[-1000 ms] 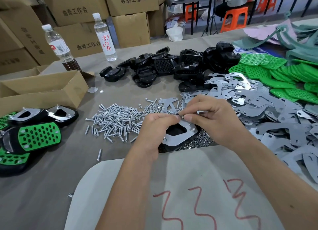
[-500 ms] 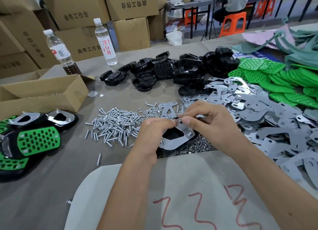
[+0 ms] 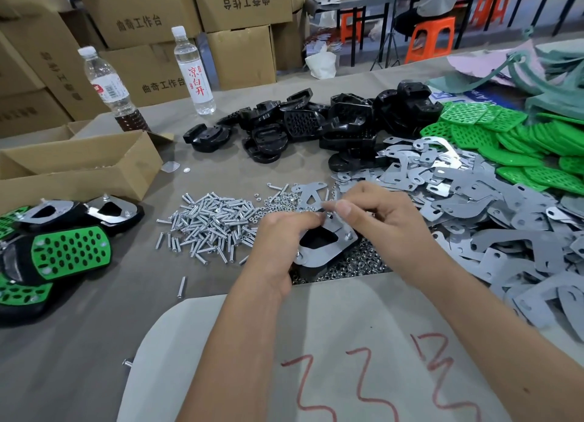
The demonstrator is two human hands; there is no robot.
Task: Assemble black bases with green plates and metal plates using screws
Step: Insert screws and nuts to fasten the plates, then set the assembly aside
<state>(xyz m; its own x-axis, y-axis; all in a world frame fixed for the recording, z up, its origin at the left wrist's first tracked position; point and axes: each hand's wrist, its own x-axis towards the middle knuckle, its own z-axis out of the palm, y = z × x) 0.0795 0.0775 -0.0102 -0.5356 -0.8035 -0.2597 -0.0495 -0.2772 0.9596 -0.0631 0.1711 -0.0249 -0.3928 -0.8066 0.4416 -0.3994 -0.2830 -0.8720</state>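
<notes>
A black base with a metal plate (image 3: 328, 248) on top sits at table centre, over a heap of small nuts (image 3: 357, 263). My left hand (image 3: 281, 241) grips its left side. My right hand (image 3: 379, 219) pinches something small at the plate's far corner; it is too small to name. Loose screws (image 3: 208, 225) lie in a pile to the left. Black bases (image 3: 331, 124) are heaped at the back, metal plates (image 3: 489, 213) spread on the right, green plates (image 3: 512, 140) at the far right.
Finished assemblies (image 3: 57, 251) lie at the left edge beside an open cardboard box (image 3: 79, 165). Two water bottles (image 3: 192, 71) stand at the back left before stacked cartons. A white sheet with red marks (image 3: 347, 358) covers the near table.
Both hands stay on the assembly; the right fingers have shifted slightly at the plate's far corner. The camera has moved in a little.
</notes>
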